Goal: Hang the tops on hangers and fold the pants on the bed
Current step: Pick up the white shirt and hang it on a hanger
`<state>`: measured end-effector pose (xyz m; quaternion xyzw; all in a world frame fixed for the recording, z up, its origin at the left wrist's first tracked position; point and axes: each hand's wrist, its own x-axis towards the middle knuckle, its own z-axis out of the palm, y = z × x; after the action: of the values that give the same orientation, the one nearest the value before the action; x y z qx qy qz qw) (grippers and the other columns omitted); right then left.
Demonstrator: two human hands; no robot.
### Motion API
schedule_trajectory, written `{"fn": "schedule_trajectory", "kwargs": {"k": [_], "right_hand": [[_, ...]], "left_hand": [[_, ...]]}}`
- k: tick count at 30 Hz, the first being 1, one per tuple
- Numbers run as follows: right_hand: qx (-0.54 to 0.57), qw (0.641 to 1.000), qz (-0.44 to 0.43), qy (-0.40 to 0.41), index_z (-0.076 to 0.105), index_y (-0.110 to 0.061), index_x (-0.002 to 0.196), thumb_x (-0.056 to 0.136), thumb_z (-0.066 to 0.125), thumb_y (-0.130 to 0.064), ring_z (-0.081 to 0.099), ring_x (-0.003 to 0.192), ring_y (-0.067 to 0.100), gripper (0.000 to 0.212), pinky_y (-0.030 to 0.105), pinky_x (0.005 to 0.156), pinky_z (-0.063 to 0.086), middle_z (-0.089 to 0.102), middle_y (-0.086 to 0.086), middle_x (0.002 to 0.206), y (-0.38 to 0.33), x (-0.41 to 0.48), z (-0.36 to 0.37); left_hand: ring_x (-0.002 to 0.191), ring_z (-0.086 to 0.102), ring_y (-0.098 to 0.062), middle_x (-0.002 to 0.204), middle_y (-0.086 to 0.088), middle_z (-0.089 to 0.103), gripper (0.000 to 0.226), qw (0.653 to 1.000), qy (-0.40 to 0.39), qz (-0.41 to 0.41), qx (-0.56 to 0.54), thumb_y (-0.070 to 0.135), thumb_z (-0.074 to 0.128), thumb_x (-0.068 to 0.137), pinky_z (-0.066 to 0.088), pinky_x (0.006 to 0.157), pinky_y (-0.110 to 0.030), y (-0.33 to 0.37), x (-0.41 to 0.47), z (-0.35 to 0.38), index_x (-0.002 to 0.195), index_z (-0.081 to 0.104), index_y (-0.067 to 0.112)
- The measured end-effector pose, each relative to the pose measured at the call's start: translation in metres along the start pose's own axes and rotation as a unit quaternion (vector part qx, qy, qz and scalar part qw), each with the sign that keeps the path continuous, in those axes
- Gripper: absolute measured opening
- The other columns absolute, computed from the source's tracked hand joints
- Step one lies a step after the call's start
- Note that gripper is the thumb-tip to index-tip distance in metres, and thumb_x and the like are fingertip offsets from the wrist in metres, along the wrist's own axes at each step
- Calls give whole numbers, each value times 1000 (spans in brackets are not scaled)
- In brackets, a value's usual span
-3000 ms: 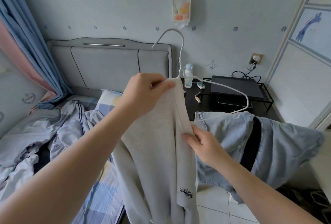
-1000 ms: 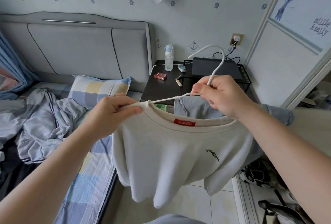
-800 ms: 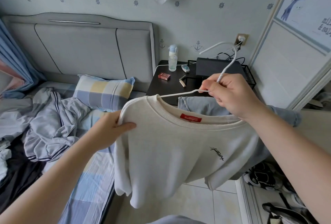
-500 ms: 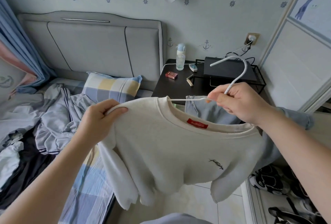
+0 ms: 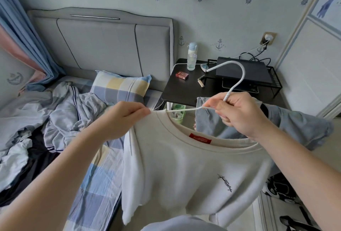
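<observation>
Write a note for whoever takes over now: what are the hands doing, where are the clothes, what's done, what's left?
The right hand grips the white hanger below its hook. The left hand pinches the cream sweatshirt at its shoulder, by the collar.
Done: the hanger is through the neck; the sweatshirt hangs beside the bed.
Left: likely settle that shoulder, hang it up, then sort the crumpled clothes on the bed and the blue-grey garment behind the right hand.

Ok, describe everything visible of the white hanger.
The white hanger is thin, apparently coated wire, tilted, its hook curving up before the nightstand. The right hand grips its neck. One arm runs left into the collar of the cream sweatshirt, whose shoulder the left hand pinches; the rest is hidden inside.
</observation>
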<state>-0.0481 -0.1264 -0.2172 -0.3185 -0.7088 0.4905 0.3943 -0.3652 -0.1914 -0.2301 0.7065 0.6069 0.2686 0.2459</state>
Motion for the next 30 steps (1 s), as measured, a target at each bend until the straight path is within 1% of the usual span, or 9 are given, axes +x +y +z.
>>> {"fn": "schedule_trajectory", "kwargs": {"k": [2, 4, 7, 14, 16, 20, 24, 27, 30], "right_hand": [[-11, 1000, -3, 1, 77, -14, 91, 86, 63, -35, 22, 43, 15, 27, 21, 40, 21, 30, 10, 51, 1, 0, 1], [-29, 1000, -6, -1, 78, -16, 91, 87, 63, -37, 24, 43, 14, 26, 22, 40, 21, 32, 5, 49, 3, -1, 0], [-47, 999, -7, 2, 79, -19, 91, 87, 63, -37, 24, 44, 15, 25, 24, 41, 20, 34, 2, 48, 5, -2, -1], [-77, 997, -21, 19, 76, -16, 93, 87, 59, -35, 26, 40, 5, 26, 15, 41, 24, 43, -9, 42, 2, -7, 4], [-98, 995, -21, 23, 76, -12, 95, 90, 59, -31, 27, 39, 5, 26, 16, 41, 23, 45, -13, 41, 3, -6, 6], [-115, 993, 10, 36, 77, -10, 95, 95, 63, -18, 29, 41, 7, 16, 23, 45, 25, 41, -9, 40, 7, -2, 6], [-76, 996, 39, 12, 76, -14, 93, 93, 67, -18, 39, 45, 18, 10, 33, 46, 32, 50, 8, 54, 6, 0, 3], [-118, 992, 42, -24, 74, -22, 101, 90, 71, -13, 59, 71, 17, 13, 33, 72, 50, 67, 16, 79, 14, 0, -7], [-164, 979, 107, -47, 69, -27, 106, 88, 74, -13, 66, 95, 12, 23, 28, 91, 49, 72, 9, 101, 37, -8, -28]], "left_hand": [[53, 44, -10, 60, -8, 53, 31, 999, -12, -18, -39, 59, 55, 88, 40, 56, -27, 6, 1, 1, 79, 70, 34], [67, 51, -30, 80, -24, 65, 18, 995, -2, -33, -97, 35, 63, 93, 47, 69, -43, 11, 1, -2, 82, 76, 29], [78, 58, -38, 88, -20, 70, 8, 993, 21, -35, -108, 21, 70, 91, 51, 82, -54, 13, 1, -1, 86, 77, 21], [78, 60, -25, 82, -5, 64, 8, 989, 114, 86, 29, 6, 73, 88, 50, 71, -35, 13, 3, 22, 85, 65, 6], [77, 60, -18, 82, 1, 63, 7, 989, 105, 85, 61, 8, 63, 95, 47, 67, -34, 13, 6, 31, 93, 57, 9], [74, 54, 4, 79, 19, 55, 19, 992, 95, 67, 55, 6, 50, 101, 36, 63, -11, 9, 9, 49, 110, 62, 18], [83, 59, -14, 89, 0, 65, 22, 986, 159, 47, -6, 2, 50, 99, 45, 71, -27, 6, 7, 55, 105, 64, 17], [86, 58, -6, 90, 3, 66, 23, 978, 200, 57, -28, -1, 51, 98, 44, 73, -16, 4, 6, 54, 101, 63, 19], [80, 54, 7, 85, 10, 62, 25, 970, 235, 55, -25, -3, 52, 96, 36, 66, -4, -2, 4, 46, 98, 60, 21]]}}
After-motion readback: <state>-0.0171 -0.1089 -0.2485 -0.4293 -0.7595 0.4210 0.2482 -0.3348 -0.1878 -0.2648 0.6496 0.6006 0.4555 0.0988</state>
